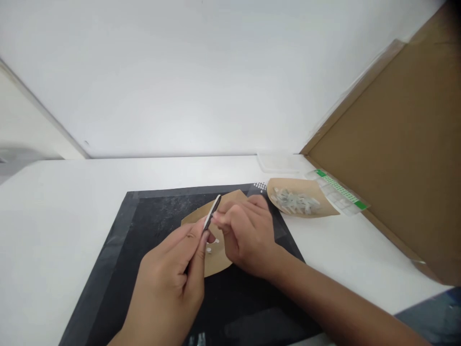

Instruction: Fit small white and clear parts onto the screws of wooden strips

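Observation:
A thin black-and-white strip-like piece (pixel 212 212) stands tilted above a brown paper tray (pixel 219 265). My left hand (pixel 176 269) pinches its lower end between thumb and fingers. My right hand (pixel 247 233) is closed, its thumb and fingertips together against the right side of the piece; anything small between them is too small to make out. Little white bits (pixel 209 250) lie in the paper tray, below the hands. The tray rests on a black mat (pixel 144 250).
Right of the mat, a second brown paper tray (pixel 327 208) holds several clear pieces (pixel 295 201). Beside it lies a clear case with a green-and-white label (pixel 340 188). A translucent lid (pixel 279 163) is behind. A cardboard panel (pixel 396 144) stands at right.

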A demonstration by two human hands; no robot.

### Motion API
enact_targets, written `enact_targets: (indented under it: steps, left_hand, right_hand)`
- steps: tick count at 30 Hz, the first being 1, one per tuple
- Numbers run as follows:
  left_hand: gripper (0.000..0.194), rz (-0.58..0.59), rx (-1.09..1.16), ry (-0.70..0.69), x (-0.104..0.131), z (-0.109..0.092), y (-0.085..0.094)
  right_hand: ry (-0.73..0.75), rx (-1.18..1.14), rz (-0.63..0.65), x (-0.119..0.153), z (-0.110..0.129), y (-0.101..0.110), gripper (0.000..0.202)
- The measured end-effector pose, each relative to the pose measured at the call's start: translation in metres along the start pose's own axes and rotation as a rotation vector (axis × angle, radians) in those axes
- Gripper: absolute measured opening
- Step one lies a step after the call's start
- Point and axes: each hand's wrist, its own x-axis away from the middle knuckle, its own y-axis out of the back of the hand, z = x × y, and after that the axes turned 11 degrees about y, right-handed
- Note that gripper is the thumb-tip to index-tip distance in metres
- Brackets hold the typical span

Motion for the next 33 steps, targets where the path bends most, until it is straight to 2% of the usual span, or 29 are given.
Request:
enact_targets:
  steps: [3,8,13,18,22,26,31,33]
  left_hand:
    - [0.027,-0.019,-0.013,-0.025,0.000,0.002,0.000]
    - [0.028,-0.055,-0.015,-0.046,-0.004,0.005,-0.003]
    - [0.028,-0.156,-0.111,-0.094,-0.012,0.018,-0.004]
    - [0.036,-0.215,-0.245,-0.047,-0.019,0.032,0.000]
    - [0.045,-0.239,-0.390,0.085,-0.030,0.045,0.004]
    - [0.044,-0.181,-0.527,0.185,-0.042,0.060,0.005]
    - [0.038,0.025,-0.678,0.268,-0.050,0.070,0.007]
    - [0.038,0.066,-0.708,0.290,-0.051,0.072,0.009]
  right_hand:
    - [0.022,-0.063,0.044,0.001,0.002,0.000,0.025]
    - [-0.024,-0.112,-0.056,0.005,-0.003,0.001,0.014]
    - [-0.095,-0.169,-0.074,0.010,-0.012,0.007,0.015]
    - [-0.136,-0.193,-0.073,0.012,-0.017,0.012,0.016]
    - [-0.145,-0.214,-0.069,0.011,-0.018,0.015,0.017]
    - [-0.117,-0.230,-0.074,0.010,-0.020,0.019,0.017]
    - [-0.075,-0.230,-0.070,0.011,-0.023,0.020,0.019]
    - [-0.090,-0.244,-0.055,0.013,-0.024,0.019,0.018]
